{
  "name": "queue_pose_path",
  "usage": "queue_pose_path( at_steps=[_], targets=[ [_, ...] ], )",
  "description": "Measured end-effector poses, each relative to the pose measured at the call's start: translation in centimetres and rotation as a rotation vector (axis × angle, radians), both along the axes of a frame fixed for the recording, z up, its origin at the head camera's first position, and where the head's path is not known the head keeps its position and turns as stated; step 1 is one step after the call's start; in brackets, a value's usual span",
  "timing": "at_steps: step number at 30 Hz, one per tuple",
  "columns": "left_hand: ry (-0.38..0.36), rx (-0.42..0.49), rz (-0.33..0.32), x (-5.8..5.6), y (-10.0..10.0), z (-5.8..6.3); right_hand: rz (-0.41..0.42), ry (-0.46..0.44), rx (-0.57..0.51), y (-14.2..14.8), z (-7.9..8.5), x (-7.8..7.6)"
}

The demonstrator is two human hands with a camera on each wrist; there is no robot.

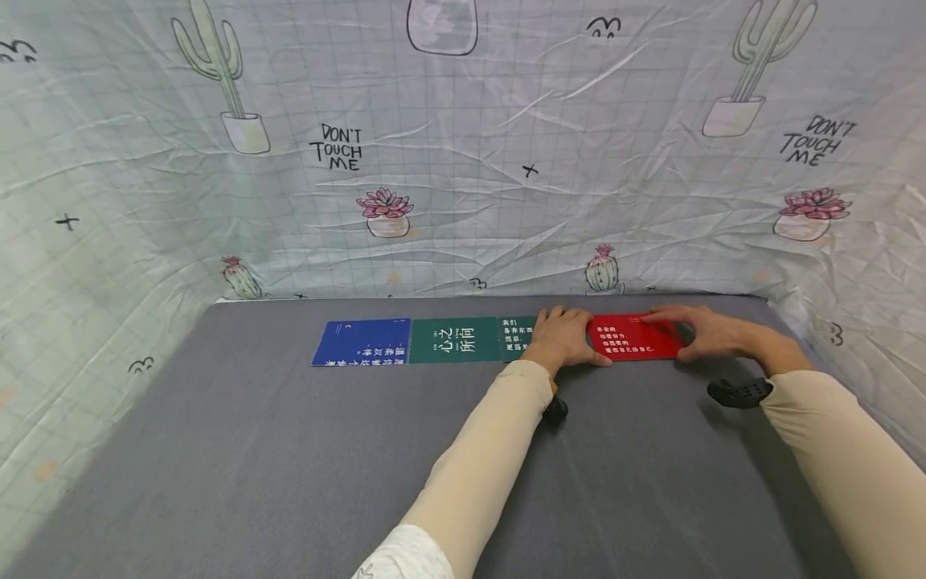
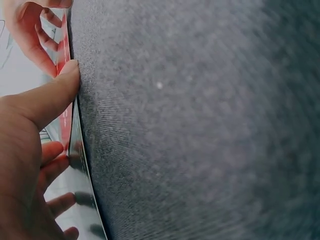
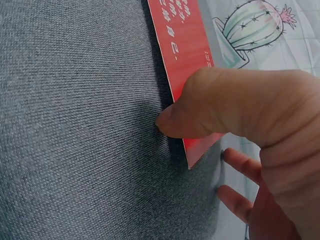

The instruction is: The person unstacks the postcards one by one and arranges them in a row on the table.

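Observation:
Four cards lie end to end along the far side of the grey table: a blue card (image 1: 362, 343), a green card (image 1: 454, 340), a darker green card (image 1: 515, 338) and a red card (image 1: 624, 336), all with white lettering. My left hand (image 1: 560, 338) covers the seam between the darker green and red cards. Its thumb touches their near edge, and its spread fingertips rest over the cards. At the red card's right end, my right hand (image 1: 712, 334) grips it across its width, thumb on the near edge and index finger toward the far edge.
A pale cloth backdrop (image 1: 463, 145) printed with cacti rises right behind the cards and along both sides. Grey table surface (image 1: 289, 466) stretches in front of them. Dark straps with black devices sit on both wrists, the right one (image 1: 739, 393) close over the table.

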State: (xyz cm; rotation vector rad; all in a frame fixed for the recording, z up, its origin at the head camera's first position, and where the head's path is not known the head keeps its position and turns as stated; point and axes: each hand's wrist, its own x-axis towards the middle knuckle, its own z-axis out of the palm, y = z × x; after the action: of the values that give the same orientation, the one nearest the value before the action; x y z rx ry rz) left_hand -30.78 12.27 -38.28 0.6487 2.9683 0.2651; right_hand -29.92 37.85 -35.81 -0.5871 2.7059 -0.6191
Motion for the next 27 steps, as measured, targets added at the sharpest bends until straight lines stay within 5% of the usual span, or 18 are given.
queue_pose_path(
  at_steps=[27],
  targets=[
    [-0.009, 0.019, -0.002, 0.04, -0.13, -0.26, 0.014, -0.029, 0.019, -0.18, 0.06, -0.37]
  ],
)
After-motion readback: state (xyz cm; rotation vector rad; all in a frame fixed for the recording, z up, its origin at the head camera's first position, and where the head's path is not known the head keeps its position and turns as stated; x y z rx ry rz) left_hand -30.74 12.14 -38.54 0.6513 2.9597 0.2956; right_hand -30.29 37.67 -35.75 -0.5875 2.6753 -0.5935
